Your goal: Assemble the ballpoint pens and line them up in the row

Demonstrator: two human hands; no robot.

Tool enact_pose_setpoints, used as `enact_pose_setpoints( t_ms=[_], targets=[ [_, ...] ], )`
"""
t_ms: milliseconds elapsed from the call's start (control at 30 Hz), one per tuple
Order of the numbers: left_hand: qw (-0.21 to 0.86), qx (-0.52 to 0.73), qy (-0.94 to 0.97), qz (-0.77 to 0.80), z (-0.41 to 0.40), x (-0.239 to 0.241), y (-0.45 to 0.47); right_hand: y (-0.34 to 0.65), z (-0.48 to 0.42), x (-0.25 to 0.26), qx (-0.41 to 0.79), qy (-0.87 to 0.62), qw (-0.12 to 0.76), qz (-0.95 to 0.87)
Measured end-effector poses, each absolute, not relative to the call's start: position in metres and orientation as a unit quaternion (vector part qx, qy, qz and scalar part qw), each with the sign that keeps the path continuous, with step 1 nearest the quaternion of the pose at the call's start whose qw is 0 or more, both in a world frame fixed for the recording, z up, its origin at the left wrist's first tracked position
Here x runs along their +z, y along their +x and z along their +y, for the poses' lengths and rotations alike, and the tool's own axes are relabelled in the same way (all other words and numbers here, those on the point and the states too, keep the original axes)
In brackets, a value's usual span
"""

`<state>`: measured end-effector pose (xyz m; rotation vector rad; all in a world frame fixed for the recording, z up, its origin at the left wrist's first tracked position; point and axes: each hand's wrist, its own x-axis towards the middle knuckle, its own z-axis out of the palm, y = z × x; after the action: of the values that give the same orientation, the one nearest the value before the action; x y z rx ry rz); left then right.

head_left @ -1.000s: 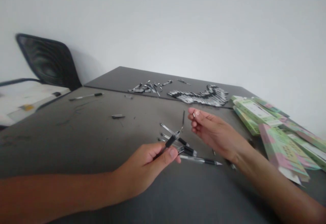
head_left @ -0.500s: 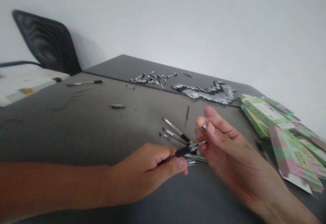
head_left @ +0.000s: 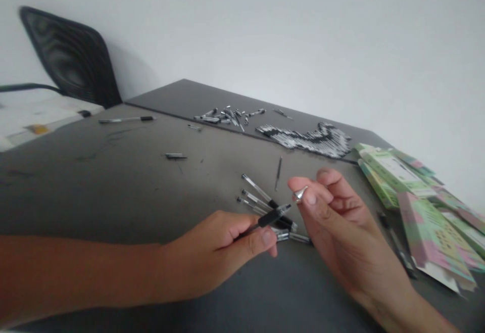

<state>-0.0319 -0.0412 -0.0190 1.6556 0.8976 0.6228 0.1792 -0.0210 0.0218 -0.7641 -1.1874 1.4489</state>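
My left hand point(head_left: 231, 252) is closed around a pen barrel point(head_left: 271, 217) with a black grip. The barrel's clear front end points up and right, toward my other hand. Between thumb and forefinger, my right hand point(head_left: 337, 222) pinches a small silver cone-shaped pen tip point(head_left: 300, 193), held just apart from the barrel's end. Behind and below the barrel lie several clear pens point(head_left: 257, 184) with black grips, partly covered by my hands. A thin pen refill point(head_left: 278, 174) rests on the table beyond them.
Farther back are a row of many pens point(head_left: 306, 138) and a pile of loose pen parts point(head_left: 223, 116). Green and pink boxes point(head_left: 435, 232) lie at the right. One pen point(head_left: 127, 120) and a pen cap point(head_left: 176, 156) lie left. A black mesh chair point(head_left: 71, 60) stands behind.
The pointed silver end seen on the pen barrel no longer shows. My left hand has shifted slightly left; in my right fingers the cone piece now shows its side.
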Motion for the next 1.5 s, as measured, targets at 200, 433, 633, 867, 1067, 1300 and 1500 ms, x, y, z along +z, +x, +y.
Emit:
enact_pose_setpoints(
  t_ms=[200,433,633,867,1067,1300,1500],
  targets=[
    [0.55,0.257,0.697,0.382,-0.042,-0.02,-0.033,0.183,-0.023,0.02,0.575,-0.322,0.527,-0.537],
    [0.544,0.255,0.703,0.381,-0.041,-0.019,-0.032,0.183,-0.023,0.018,0.564,-0.307,0.519,-0.564],
    [0.542,0.257,0.703,0.382,-0.04,-0.018,-0.032,0.181,-0.025,0.019,0.521,-0.311,0.521,-0.6],
    [0.542,0.251,0.706,0.38,-0.04,-0.018,-0.032,0.178,-0.028,0.025,0.472,-0.338,0.522,-0.625],
    [0.534,0.255,0.714,0.376,-0.041,-0.019,-0.033,0.173,-0.028,0.024,0.445,-0.344,0.534,-0.631],
    [0.527,0.266,0.714,0.376,-0.042,-0.02,-0.031,0.173,-0.024,0.015,0.434,-0.339,0.546,-0.632],
    [0.536,0.287,0.691,0.391,-0.043,-0.017,-0.03,0.179,-0.028,0.015,0.437,-0.334,0.471,-0.69]
  ],
)
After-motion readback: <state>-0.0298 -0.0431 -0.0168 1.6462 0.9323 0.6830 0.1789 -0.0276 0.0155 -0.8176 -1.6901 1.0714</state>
